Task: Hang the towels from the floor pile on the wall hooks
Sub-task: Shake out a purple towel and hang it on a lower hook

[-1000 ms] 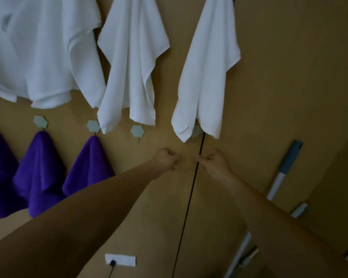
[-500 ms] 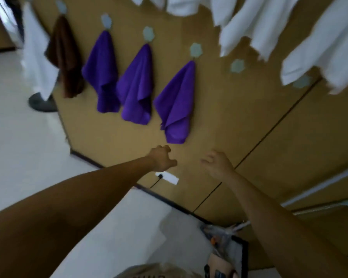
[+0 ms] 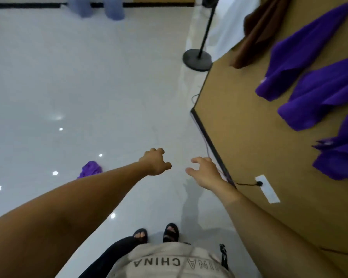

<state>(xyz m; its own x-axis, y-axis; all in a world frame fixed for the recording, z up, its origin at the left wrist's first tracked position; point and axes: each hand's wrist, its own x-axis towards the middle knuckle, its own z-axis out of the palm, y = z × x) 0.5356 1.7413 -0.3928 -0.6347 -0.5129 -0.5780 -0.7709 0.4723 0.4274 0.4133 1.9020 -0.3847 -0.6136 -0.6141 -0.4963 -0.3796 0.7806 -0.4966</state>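
Hands (image 3: 155, 161) (image 3: 205, 173) now over floor (image 3: 88, 77) — shirt (image 3: 169, 255) reads CHINA.

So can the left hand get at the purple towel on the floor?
Probably yes: the left hand is empty and bare floor surrounds the purple towel, though the person likely must bend down.

Wall — three purple towels (image 3: 301, 51), one brown towel (image 3: 257, 31), one white towel (image 3: 225, 27), one socket (image 3: 267, 188). Floor — one crumpled purple towel (image 3: 90, 169), one stand (image 3: 197, 60), two blue containers (image 3: 79, 7). Two hands (image 3: 154, 162), two sandals (image 3: 170, 234).
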